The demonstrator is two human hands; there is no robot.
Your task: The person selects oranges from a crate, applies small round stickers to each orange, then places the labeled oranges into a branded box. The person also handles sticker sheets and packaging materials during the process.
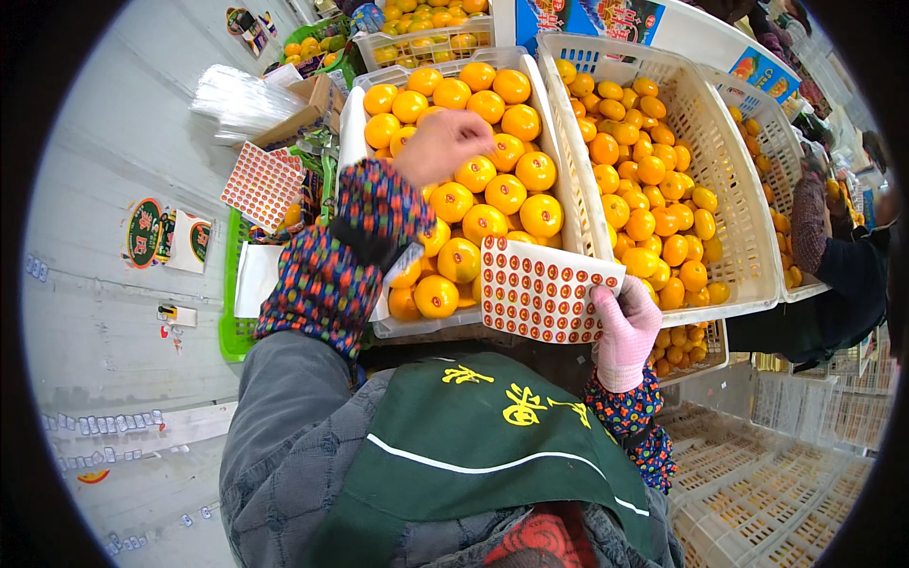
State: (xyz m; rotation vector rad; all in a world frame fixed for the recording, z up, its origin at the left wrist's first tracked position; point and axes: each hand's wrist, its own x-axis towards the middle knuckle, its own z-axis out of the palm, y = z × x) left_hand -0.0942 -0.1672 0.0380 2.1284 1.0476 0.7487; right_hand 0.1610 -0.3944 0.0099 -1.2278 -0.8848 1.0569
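Note:
My bare left hand (443, 148) is over the far left part of a white crate (428, 325) filled with large oranges (459, 260). Its fingers are pinched together and slightly blurred; whatever may be between them is too small to make out. Many oranges in this crate carry a small red sticker on top. In a pink glove, my right hand (627, 327) grips the right edge of a white sticker sheet (540, 292) covered with rows of small round red stickers. The sheet hangs over the crate's near right corner and hides some fruit.
Right of the oranges, a cream crate (743, 189) holds smaller orange fruit. Another sticker sheet (264, 186) lies on a green crate (234, 293) at left, near a stack of clear plastic (244, 102). A co-worker's sleeve (811, 218) shows at far right. Empty-looking crates (757, 483) stand lower right.

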